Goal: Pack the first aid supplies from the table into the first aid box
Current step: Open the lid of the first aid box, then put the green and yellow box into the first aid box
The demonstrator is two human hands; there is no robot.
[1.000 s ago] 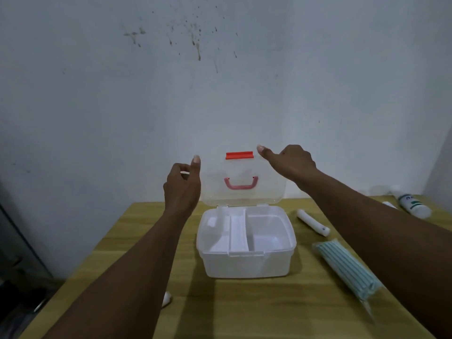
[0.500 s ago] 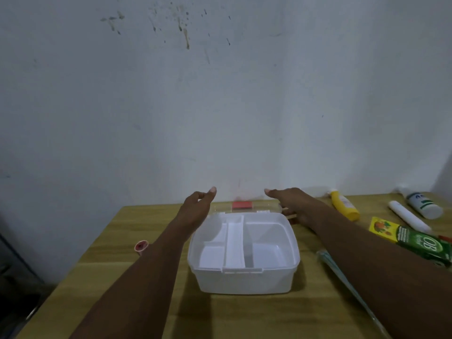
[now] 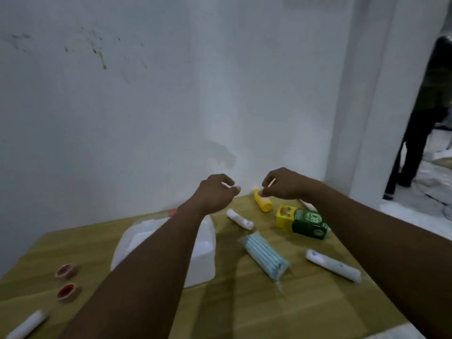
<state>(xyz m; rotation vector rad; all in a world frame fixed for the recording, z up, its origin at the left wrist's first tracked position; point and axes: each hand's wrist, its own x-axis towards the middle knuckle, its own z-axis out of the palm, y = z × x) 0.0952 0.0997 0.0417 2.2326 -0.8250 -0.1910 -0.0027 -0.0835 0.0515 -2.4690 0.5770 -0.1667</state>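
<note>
A moment ago we folded the lid back; now the first aid box (image 3: 203,255) sits open at near left on the worktop (image 3: 244,302), and our left hand (image 3: 215,192) and right hand (image 3: 281,184) hover empty, loosely curled, over unpacked supplies.

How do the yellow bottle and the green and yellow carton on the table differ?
The yellow bottle is rounded and one colour; the green and yellow carton is box-shaped, two-coloured and printed. The bottle lies nearer the wall, partly behind the right hand; the carton is unobstructed. Both lie on the table, outside the box.
</note>
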